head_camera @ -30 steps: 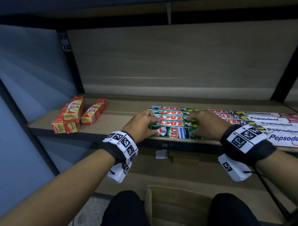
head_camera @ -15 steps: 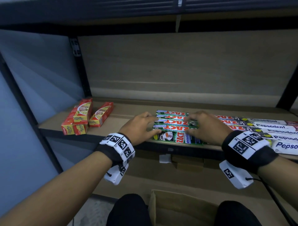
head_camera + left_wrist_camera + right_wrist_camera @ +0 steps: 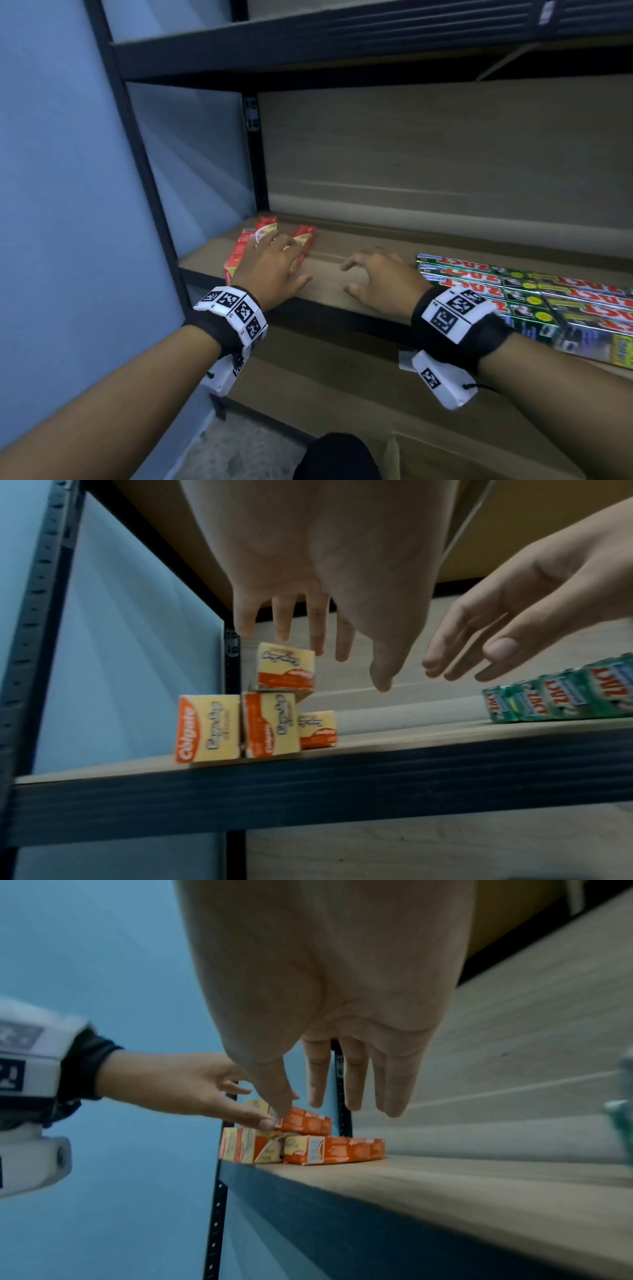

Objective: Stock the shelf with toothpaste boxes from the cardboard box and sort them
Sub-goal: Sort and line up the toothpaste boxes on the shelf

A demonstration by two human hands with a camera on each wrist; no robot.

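Several red and yellow Colgate boxes [image 3: 239, 250] lie piled at the left end of the wooden shelf [image 3: 325, 291], one on top of two others [image 3: 267, 723]. My left hand [image 3: 291, 257] hovers over this pile with straight, spread fingers [image 3: 316, 631] and holds nothing; whether it touches the top box I cannot tell. My right hand [image 3: 349, 277] hangs open over the bare board, between the red pile and a row of green Zact boxes [image 3: 513, 291]. In the right wrist view its fingers [image 3: 352, 1085] hang loose, short of the red boxes [image 3: 332, 1148].
An open cardboard box [image 3: 445, 455] stands on the floor below, beside my knee. A black upright post [image 3: 255, 154] and a blue wall [image 3: 68, 205] bound the shelf on the left. Another shelf [image 3: 342, 51] hangs overhead.
Both hands have left the green Zact boxes and moved left. The left hand is now over the red Colgate pile, the right over bare board. My view has swung left.
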